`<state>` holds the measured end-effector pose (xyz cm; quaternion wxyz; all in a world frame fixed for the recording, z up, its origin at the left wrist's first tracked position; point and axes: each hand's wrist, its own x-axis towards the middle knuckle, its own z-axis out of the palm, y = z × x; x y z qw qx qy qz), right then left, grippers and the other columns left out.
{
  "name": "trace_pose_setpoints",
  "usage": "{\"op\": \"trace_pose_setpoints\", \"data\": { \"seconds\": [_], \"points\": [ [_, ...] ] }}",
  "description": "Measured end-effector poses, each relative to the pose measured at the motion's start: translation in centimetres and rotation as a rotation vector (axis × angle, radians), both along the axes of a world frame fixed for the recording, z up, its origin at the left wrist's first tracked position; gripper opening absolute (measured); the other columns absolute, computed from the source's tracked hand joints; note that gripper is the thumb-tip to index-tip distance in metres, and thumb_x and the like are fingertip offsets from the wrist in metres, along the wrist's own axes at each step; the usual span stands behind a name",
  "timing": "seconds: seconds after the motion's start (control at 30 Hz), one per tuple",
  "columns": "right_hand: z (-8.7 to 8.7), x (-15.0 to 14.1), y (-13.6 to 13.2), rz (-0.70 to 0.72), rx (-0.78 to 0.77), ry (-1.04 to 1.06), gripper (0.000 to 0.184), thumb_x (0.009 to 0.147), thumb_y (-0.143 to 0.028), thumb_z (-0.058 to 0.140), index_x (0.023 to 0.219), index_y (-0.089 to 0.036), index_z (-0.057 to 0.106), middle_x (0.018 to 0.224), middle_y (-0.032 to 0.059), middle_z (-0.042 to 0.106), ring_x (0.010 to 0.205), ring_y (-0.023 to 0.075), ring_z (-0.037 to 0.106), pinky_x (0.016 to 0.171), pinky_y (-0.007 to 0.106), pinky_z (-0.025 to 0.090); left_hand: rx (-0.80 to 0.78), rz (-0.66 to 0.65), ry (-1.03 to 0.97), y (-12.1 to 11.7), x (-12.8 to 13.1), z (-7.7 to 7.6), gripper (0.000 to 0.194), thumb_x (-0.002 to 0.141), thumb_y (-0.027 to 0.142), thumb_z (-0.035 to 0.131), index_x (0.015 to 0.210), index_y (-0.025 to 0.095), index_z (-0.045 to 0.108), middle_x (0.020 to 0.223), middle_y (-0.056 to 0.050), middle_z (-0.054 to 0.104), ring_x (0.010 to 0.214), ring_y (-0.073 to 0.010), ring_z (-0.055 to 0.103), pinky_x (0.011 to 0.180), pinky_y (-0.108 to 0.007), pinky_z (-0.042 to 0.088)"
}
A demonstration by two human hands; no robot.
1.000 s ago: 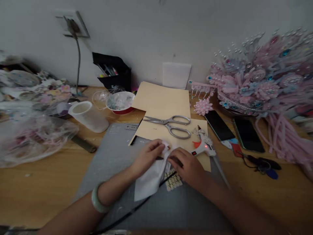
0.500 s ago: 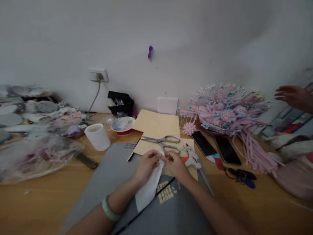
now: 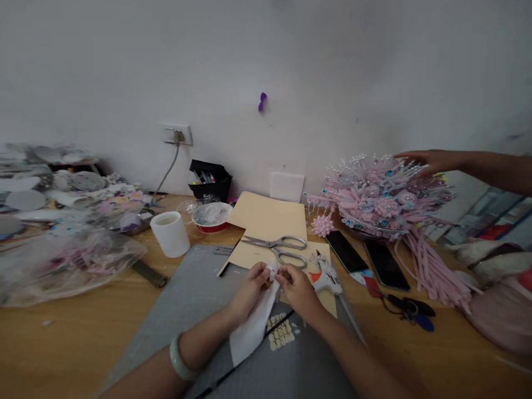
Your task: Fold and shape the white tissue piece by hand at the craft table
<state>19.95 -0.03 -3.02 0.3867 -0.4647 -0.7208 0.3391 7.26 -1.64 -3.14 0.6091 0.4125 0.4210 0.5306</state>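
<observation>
The wooden surface is under my grey mat; my white cloth is over the mat, its long way slanting from my fingertips down left, toward me; my left hand, nearer its loose end, pinches the top; my right hand pinches there too.

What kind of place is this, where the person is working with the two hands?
Probably a small craft workspace: a glue gun and scissors lie near the hands, and a pink beaded floral headpiece stands on the wooden table.
</observation>
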Motion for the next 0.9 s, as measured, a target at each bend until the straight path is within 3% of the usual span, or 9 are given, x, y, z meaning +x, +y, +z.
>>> {"op": "trace_pose_setpoints", "data": {
  "seconds": [0.3, 0.47, 0.57, 0.67, 0.77, 0.9],
  "points": [
    [-0.1, 0.2, 0.1, -0.058, -0.115, 0.106, 0.010, 0.074, -0.025, 0.041, 0.068, -0.017, 0.044, 0.057, -0.0026, 0.045, 0.054, 0.0112, 0.044, 0.053, 0.021, 0.034, -0.055, 0.016, -0.169, 0.4, -0.1, -0.8, 0.022, 0.065, 0.035, 0.054, 0.065, 0.016, 0.043, 0.059, 0.002, 0.046, 0.054, -0.0090, 0.042, 0.054, -0.021, 0.031],
    [0.0, 0.4, 0.3, -0.059, -0.177, 0.205, 0.016, 0.071, -0.033, 0.047, 0.071, -0.017, 0.046, 0.062, -0.0012, 0.049, 0.056, 0.0111, 0.047, 0.052, 0.021, 0.037, -0.072, 0.045, -0.111, 0.4, -0.1, -0.4, 0.025, 0.064, 0.037, 0.056, 0.064, 0.017, 0.041, 0.056, 0.005, 0.043, 0.049, -0.0072, 0.037, 0.049, -0.019, 0.026],
    [-0.1, 0.2, 0.3, -0.030, -0.171, 0.184, 0.016, 0.067, -0.030, 0.052, 0.072, -0.016, 0.051, 0.069, 0.0010, 0.054, 0.063, 0.0126, 0.050, 0.057, 0.022, 0.039, -0.036, 0.006, -0.017, 0.2, 0.0, 0.2, 0.025, 0.063, 0.036, 0.056, 0.063, 0.016, 0.041, 0.055, 0.005, 0.040, 0.049, -0.0069, 0.034, 0.049, -0.020, 0.026],
    [-0.1, -0.1, 0.1, -0.027, -0.142, 0.114, 0.010, 0.068, -0.025, 0.050, 0.066, -0.016, 0.051, 0.063, 0.0004, 0.053, 0.061, 0.0127, 0.049, 0.056, 0.022, 0.037, 0.057, -0.020, 0.091, 0.1, 0.0, 0.4, 0.024, 0.065, 0.036, 0.054, 0.063, 0.017, 0.041, 0.056, 0.005, 0.039, 0.051, -0.0080, 0.034, 0.052, -0.020, 0.027],
    [-0.2, -0.2, -0.1, -0.040, -0.103, 0.073, 0.008, 0.069, -0.022, 0.046, 0.064, -0.016, 0.050, 0.060, -0.0005, 0.050, 0.058, 0.0121, 0.046, 0.052, 0.021, 0.036, 0.104, -0.041, 0.149, 0.0, 0.0, 0.1, 0.024, 0.067, 0.039, 0.051, 0.064, 0.018, 0.040, 0.056, 0.005, 0.038, 0.054, -0.0092, 0.034, 0.053, -0.021, 0.028],
    [-0.2, -0.2, -0.3, 0.002, -0.124, 0.085, 0.012, 0.070, -0.026, 0.044, 0.065, -0.016, 0.050, 0.059, -0.0005, 0.050, 0.055, 0.0121, 0.046, 0.051, 0.021, 0.036, 0.052, -0.075, 0.147, -0.4, 0.6, -0.6, 0.024, 0.069, 0.041, 0.046, 0.065, 0.019, 0.038, 0.055, 0.006, 0.035, 0.051, -0.0088, 0.033, 0.050, -0.021, 0.028]
  ]
}}
